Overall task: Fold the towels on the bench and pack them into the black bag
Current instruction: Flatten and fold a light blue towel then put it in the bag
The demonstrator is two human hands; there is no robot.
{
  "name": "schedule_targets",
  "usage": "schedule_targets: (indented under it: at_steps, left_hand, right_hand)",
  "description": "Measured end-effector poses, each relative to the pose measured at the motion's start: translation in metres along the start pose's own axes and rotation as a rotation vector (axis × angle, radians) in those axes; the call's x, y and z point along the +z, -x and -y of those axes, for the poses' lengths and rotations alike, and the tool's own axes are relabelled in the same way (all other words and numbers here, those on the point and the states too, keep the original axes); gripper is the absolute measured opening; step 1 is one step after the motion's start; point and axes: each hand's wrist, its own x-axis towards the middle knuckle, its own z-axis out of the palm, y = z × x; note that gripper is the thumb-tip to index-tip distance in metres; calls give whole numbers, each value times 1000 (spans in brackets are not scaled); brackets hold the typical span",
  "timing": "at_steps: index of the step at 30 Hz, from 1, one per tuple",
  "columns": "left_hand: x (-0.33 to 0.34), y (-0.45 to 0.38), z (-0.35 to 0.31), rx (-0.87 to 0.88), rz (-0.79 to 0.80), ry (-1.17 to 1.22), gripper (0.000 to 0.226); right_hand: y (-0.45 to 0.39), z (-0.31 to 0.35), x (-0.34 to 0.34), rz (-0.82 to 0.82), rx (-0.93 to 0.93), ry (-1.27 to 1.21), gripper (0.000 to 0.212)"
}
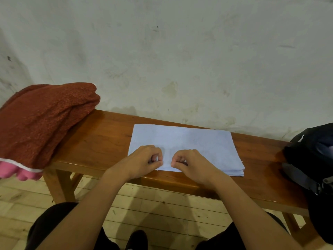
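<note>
Meanwhile, both hands' fingers (159,162) pinching blue towel (189,141) on glossy wooden bench (100,138) (stained wall (180,60) behind).

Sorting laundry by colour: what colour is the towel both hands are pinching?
Pale blue towel, seen in the head view, the only one.

The black bag (313,159) is cut off by the right edge, so only part of it shows. The red towel (43,123) runs off the left edge. A pink towel (19,173) pokes out under it, mostly hidden. The left hand (142,162) and right hand (189,166) cover part of the near edge of the blue towel (189,143). Their curled fingertips are tucked out of sight. The right end of the bench (100,138) is hidden behind the bag.
</note>
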Motion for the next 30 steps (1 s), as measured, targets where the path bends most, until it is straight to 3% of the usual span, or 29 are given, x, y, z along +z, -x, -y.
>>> schedule_targets:
  at_steps: [5,11,15,18,20,23,30]
  left_hand:
    - [2,0,2,-3,7,16,6]
    - [2,-2,1,-8,13,11,13]
    - [1,-3,1,3,17,5,21]
    - [2,-3,-1,21,-2,-12,16]
    - [4,-4,-3,38,-35,10,11]
    - [10,-9,-10,47,16,118,17]
    - [17,-16,-10,53,65,30,12]
  right_hand:
    - [6,5,-4,120,-35,-3,9]
    - [28,6,-34,322,-43,-281,9]
    - [34,-4,-37,201,44,-353,17]
    - [35,-22,-40,0,66,-207,6]
    - [38,-33,-43,-57,68,-100,13]
    - [43,-47,-48,5,136,-69,12]
    - [51,-59,-54,111,190,-109,3]
